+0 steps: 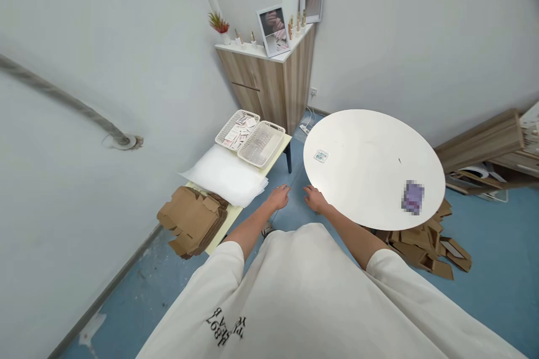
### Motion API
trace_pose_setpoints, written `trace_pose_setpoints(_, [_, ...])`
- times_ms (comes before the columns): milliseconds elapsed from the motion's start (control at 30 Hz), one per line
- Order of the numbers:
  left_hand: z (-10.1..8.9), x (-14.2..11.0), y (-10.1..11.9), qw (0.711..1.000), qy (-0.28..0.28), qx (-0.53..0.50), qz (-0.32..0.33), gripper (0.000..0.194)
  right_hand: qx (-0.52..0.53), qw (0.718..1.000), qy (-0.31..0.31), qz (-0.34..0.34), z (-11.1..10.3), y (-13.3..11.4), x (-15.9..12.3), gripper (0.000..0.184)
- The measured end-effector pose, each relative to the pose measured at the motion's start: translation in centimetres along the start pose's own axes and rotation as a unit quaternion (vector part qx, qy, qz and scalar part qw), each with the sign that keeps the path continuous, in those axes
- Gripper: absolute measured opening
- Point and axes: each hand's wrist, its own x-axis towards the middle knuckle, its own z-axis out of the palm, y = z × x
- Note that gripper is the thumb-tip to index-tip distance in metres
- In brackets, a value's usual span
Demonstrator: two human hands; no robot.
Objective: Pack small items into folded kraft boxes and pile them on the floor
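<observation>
- White-walled rm w/ blue floor [501, 224]; view looks fwd & down past the wearer's white T-shirt [320, 291], w/ black lettering on it.
- L hand [278, 197]: released, fingers loosely bent, over the gap btwn 2 tables, near the R edge of the white sheets.
- R hand [315, 199]: also released, fingers curved, right by the near L rim of the round table [366, 146]; can't tell if it touches.
- White sheets [223, 171]: flat stack on the narrow table [281, 150] at L, corners jutting past its edges.
- Behind the sheets: 2 white baskets side by side, L basket [226, 145] w/ small cards, R basket [251, 162] w/ clear packs, contents too small to tell.
- In front of the sheets: flattened brown cardboard [187, 219], piled, overhanging the L edge.
- On the round table: small clear packet [320, 156] w/ bluish bits, near the L rim; purple item [412, 197], pixelated, near the R front rim.
- Under the round table's R front: messy cardboard heap [425, 244] on the floor.
- Bkgd: corner cabinet [261, 76] w/ potted plant [219, 25], small bottles & 2 pic frames, one at [274, 31].
</observation>
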Motion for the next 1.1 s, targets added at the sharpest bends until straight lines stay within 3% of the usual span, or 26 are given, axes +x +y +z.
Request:
trace_pose_setpoints(167, [-0.8,-3.0,-5.4,0.999,0.009,-0.008,-0.033,0.053,0.004,0.999,-0.012,-0.03,1.0,-5.4,2.6,0.057])
trace_pose_setpoints(333, [-2.2,-5.6,-12.4,0.998,0.017,0.008,-0.066,0.047,0.011,0.998,-0.042,-0.036,2.6,-11.7,5.2,0.057])
trace_pose_setpoints(467, [-3.3,-6.5,-17.9,0.995,0.0,0.024,-0.099,0.042,0.021,0.998,-0.042,-0.033,3.8,-16.2,7.0,0.056])
trace_pose_setpoints(600, [-3.5,-6.5,-21.7,0.993,-0.027,0.015,-0.115,0.044,0.025,0.998,-0.049,-0.03,4.9,-19.6,8.7,0.055])
trace_pose_setpoints(767, [-2.6,-5.9,-23.6,0.995,-0.073,-0.018,-0.058,0.044,0.016,0.998,-0.055,-0.019,6.3,-22.5,10.7,0.055])
trace_pose_setpoints(933, [-1.7,-5.6,-23.8,0.993,-0.113,-0.001,-0.029,0.043,0.018,0.998,-0.054,-0.006,7.1,-23.1,11.3,0.054])
trace_pose_setpoints(1100, [-1.4,-5.8,-23.8,0.997,-0.081,0.006,0.008,0.038,0.027,0.998,-0.056,0.022,7.3,-22.5,11.1,0.054])
